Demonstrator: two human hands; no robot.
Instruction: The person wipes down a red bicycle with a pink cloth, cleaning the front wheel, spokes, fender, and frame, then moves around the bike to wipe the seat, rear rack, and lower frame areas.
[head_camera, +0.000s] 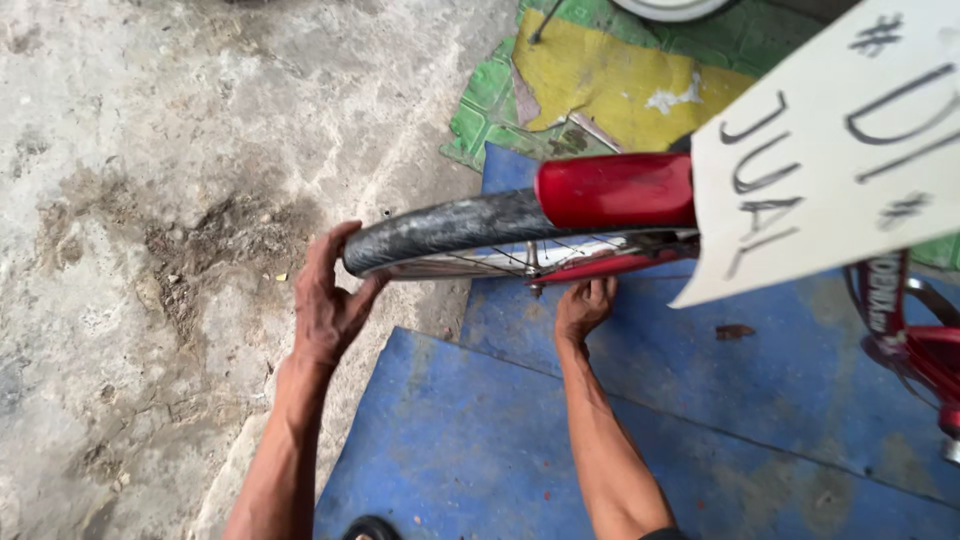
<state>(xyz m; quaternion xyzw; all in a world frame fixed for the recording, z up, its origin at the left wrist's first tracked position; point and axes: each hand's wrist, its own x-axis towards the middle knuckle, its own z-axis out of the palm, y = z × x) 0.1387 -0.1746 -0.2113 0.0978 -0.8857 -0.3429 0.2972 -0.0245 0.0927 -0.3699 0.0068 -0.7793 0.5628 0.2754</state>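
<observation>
Bicycle wheel (470, 235) is the thing both hands are busy with, seen edge-on from above so that its dark, dusty tyre (450, 225) runs as a curved band across the middle of the view, with thin spokes (500, 260) and a pale rim showing just beneath it. Over the tyre's right end sits a glossy red mudguard (615, 190), and past that a white paper sign (830, 150) with dark handwriting (tilted, covering much of the wheel's far side) hangs in front of the red bicycle frame (915, 340). At the tyre's left end the left hand (325, 300) is spread wide, palm turned toward the wheel, with the thumb and fingertips cupped against the tyre's tip rather than closed around it. Below the wheel, near where the spokes meet the red stay, the right hand (585, 305) reaches up with its fingers curled at the underside of the rim; whether they pinch a small part there cannot be told. Under the wheel lies a blue board (640, 440), scuffed and laid in overlapping sheets. Left of the wheel is rough, stained concrete floor (150, 250). Beyond the wheel, further from the person, a green mat (490, 90) carries a torn yellow patch (610, 85).
</observation>
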